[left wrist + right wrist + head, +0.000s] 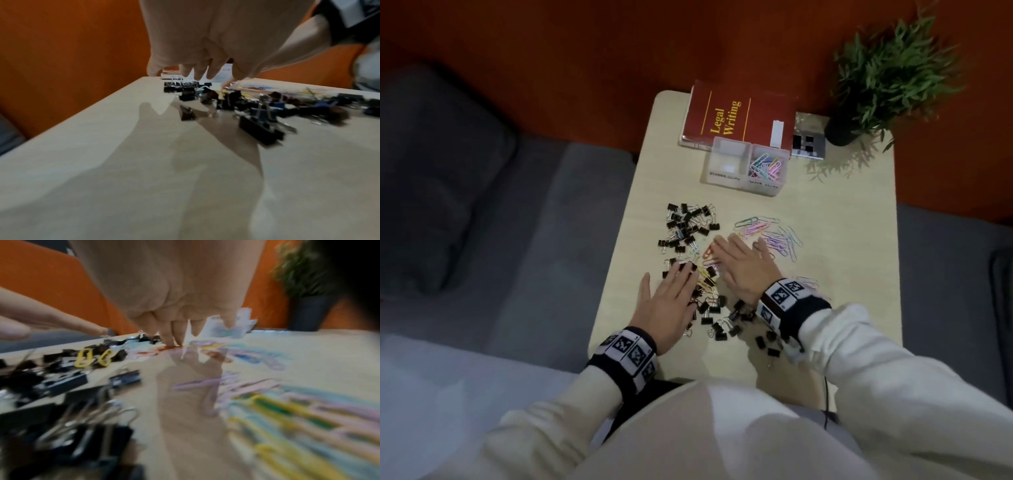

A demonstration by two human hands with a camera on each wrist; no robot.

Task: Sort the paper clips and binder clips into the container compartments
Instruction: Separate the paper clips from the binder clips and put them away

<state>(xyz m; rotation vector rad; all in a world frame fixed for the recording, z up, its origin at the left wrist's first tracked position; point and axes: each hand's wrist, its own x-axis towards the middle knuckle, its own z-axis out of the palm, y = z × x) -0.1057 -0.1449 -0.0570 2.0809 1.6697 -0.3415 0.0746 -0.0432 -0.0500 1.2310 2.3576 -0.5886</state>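
Black binder clips [690, 224] lie heaped at the table's middle left, with more [726, 317] near the front between my wrists. Coloured paper clips [777, 236] spread out to the right. My left hand [671, 294] lies flat with straight fingers over binder clips and yellow paper clips [707, 275]. My right hand [743, 263] is also flat, its fingertips [170, 342] touching orange paper clips on the table. The clear two-compartment container [746, 164] stands further back: its left compartment [724, 159] looks bare, its right one [767, 166] holds coloured paper clips. Both wrist views are blurred.
A red book [736, 116] lies behind the container. A potted plant [883, 75] stands at the table's back right corner beside a grey marker block [808, 138]. The light wooden table [859, 240] is narrow, with grey cushions [482, 205] to its left.
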